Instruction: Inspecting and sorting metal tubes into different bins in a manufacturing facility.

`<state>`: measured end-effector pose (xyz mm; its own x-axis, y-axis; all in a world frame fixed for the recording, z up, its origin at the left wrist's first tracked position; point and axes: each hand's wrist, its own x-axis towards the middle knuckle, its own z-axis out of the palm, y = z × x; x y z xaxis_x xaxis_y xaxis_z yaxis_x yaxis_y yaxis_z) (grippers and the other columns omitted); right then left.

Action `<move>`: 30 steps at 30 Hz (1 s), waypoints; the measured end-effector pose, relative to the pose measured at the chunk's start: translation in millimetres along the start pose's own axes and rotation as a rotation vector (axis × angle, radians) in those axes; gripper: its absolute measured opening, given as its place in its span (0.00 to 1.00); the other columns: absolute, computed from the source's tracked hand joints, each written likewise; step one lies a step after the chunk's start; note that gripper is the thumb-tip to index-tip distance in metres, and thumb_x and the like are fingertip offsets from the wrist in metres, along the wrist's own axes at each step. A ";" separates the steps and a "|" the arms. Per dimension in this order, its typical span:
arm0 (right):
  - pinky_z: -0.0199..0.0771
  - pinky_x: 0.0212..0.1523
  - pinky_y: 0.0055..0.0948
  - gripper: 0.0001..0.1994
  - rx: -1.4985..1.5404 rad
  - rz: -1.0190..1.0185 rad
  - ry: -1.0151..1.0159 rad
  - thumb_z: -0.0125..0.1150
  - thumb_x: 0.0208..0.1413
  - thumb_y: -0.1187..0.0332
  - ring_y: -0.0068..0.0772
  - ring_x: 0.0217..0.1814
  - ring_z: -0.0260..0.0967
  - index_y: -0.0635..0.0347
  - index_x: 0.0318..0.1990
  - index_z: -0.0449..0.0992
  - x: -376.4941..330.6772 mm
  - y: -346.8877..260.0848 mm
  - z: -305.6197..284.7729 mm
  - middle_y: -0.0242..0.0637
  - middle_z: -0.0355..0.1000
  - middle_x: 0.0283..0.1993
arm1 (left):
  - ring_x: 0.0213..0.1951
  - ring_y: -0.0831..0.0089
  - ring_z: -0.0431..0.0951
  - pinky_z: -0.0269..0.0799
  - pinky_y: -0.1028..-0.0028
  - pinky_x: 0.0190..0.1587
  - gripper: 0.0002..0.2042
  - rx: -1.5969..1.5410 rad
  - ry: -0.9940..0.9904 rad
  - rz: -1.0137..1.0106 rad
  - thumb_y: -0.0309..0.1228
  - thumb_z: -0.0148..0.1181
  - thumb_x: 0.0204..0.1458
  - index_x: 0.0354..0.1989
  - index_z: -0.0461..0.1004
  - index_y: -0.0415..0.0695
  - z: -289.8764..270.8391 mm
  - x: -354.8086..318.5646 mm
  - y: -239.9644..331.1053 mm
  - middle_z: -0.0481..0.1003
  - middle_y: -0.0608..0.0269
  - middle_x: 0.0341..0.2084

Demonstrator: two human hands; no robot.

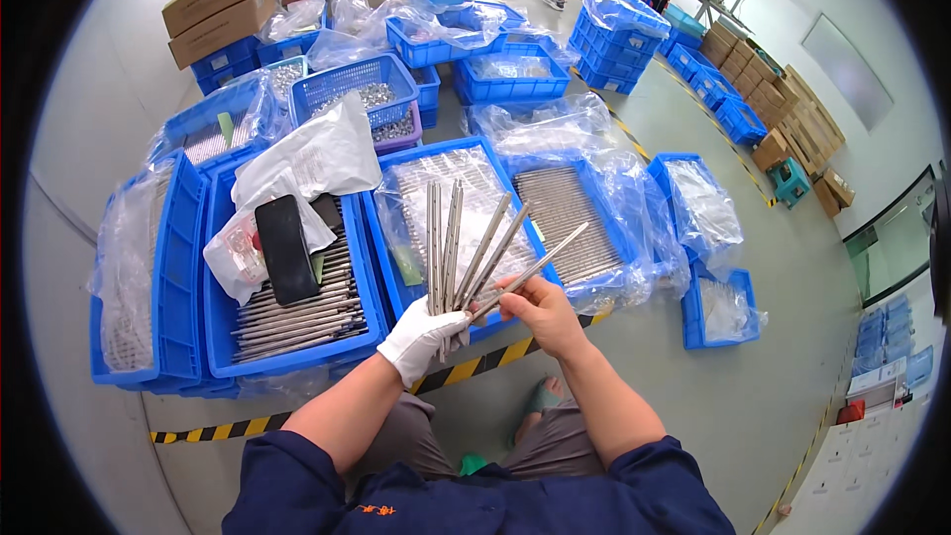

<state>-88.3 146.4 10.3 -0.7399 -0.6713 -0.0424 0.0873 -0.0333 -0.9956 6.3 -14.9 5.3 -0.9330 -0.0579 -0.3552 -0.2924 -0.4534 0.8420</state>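
Observation:
My left hand (421, 337), in a white glove, grips the lower ends of a fan of several thin grey metal rods (448, 243) that stand upright and spread to the right. My bare right hand (540, 309) pinches the rightmost rod (540, 263) of the fan, which leans far to the right. Both hands hover over the near edge of a blue crate (391, 267) lined with clear plastic and filled with more rods.
Blue crates of metal rods and small parts surround me, many lined with plastic. A black phone (285, 248) lies on a white bag in the left crate (287, 357). Yellow-black floor tape (466, 369) runs below. Cardboard boxes (220, 2) stand behind; people work far back.

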 end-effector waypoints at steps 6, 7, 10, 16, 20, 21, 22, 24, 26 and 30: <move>0.64 0.33 0.19 0.10 0.105 0.134 -0.080 0.51 0.51 0.72 0.20 0.28 0.62 0.65 0.40 0.68 -2.0 12.5 10.7 0.32 0.67 0.28 | 0.19 0.81 0.67 0.60 0.83 0.20 0.10 0.072 -0.021 0.006 0.32 0.57 0.43 0.33 0.70 0.42 -0.6 1.1 -3.2 0.69 0.66 0.18; 0.64 0.33 0.19 0.10 0.104 0.132 -0.079 0.51 0.51 0.72 0.20 0.28 0.62 0.65 0.40 0.68 -1.3 13.5 8.1 0.32 0.67 0.28 | 0.19 0.81 0.68 0.61 0.83 0.20 0.11 0.090 -0.026 -0.022 0.32 0.57 0.43 0.34 0.69 0.41 0.6 -0.1 -0.9 0.70 0.66 0.20; 0.65 0.32 0.18 0.10 0.221 0.189 -0.068 0.49 0.52 0.69 0.21 0.28 0.63 0.64 0.40 0.68 1.0 8.2 -5.8 0.30 0.65 0.26 | 0.19 0.81 0.67 0.61 0.82 0.20 0.11 0.046 0.004 0.022 0.33 0.56 0.44 0.34 0.69 0.40 4.2 1.1 -1.7 0.69 0.66 0.18; 0.64 0.27 0.16 0.10 0.169 0.457 -0.329 0.49 0.53 0.67 0.15 0.25 0.62 0.63 0.39 0.69 -6.5 -10.0 -12.1 0.27 0.65 0.25 | 0.22 0.83 0.68 0.61 0.84 0.22 0.11 -0.106 -0.077 -0.067 0.33 0.55 0.44 0.34 0.70 0.40 0.0 -1.0 6.0 0.69 0.68 0.19; 0.65 0.27 0.16 0.10 0.429 0.606 -0.546 0.50 0.51 0.67 0.17 0.23 0.64 0.62 0.38 0.69 -5.6 15.8 -4.7 0.29 0.67 0.26 | 0.21 0.77 0.69 0.64 0.80 0.24 0.13 -0.220 -0.181 -0.122 0.30 0.54 0.43 0.38 0.66 0.38 4.1 -5.4 11.9 0.68 0.63 0.19; 0.65 0.27 0.16 0.10 0.447 0.623 -0.584 0.51 0.51 0.68 0.17 0.23 0.64 0.63 0.38 0.69 -5.0 17.9 -4.4 0.29 0.67 0.26 | 0.22 0.78 0.69 0.65 0.80 0.24 0.13 -0.215 -0.211 -0.116 0.31 0.54 0.43 0.37 0.66 0.39 4.4 -4.6 12.6 0.68 0.64 0.19; 0.66 0.27 0.17 0.09 0.465 0.641 -0.627 0.51 0.50 0.69 0.18 0.23 0.64 0.63 0.38 0.69 -6.1 20.2 -2.1 0.29 0.67 0.26 | 0.21 0.78 0.69 0.65 0.81 0.23 0.12 -0.237 -0.214 -0.120 0.31 0.54 0.44 0.36 0.67 0.39 2.3 -4.5 12.0 0.69 0.64 0.20; 0.64 0.27 0.17 0.10 0.357 0.666 -0.697 0.54 0.49 0.68 0.17 0.25 0.63 0.64 0.37 0.69 -14.5 23.5 7.7 0.29 0.67 0.26 | 0.18 0.80 0.67 0.63 0.81 0.20 0.11 -0.203 -0.098 -0.063 0.31 0.54 0.44 0.35 0.68 0.39 0.7 -1.5 10.5 0.69 0.66 0.18; 0.65 0.29 0.17 0.12 0.266 0.660 -0.846 0.56 0.47 0.67 0.17 0.27 0.63 0.64 0.37 0.70 -23.0 18.3 18.2 0.30 0.67 0.27 | 0.18 0.82 0.66 0.63 0.82 0.20 0.10 -0.138 -0.095 -0.052 0.30 0.54 0.44 0.33 0.69 0.39 -13.4 2.0 12.9 0.68 0.67 0.19; 0.66 0.34 0.20 0.12 -0.249 0.469 -0.965 0.56 0.46 0.65 0.19 0.31 0.65 0.64 0.36 0.71 -24.7 4.4 13.6 0.30 0.69 0.28 | 0.18 0.81 0.66 0.59 0.82 0.18 0.11 -0.121 0.057 0.016 0.33 0.57 0.42 0.31 0.71 0.40 -19.7 6.3 12.3 0.69 0.67 0.18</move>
<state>-60.6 152.7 8.1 0.1736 -0.8783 -0.4455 0.0062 0.4533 -0.8913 0.9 -38.3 5.5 -0.9230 -0.1153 -0.3672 -0.2466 -0.5554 0.7942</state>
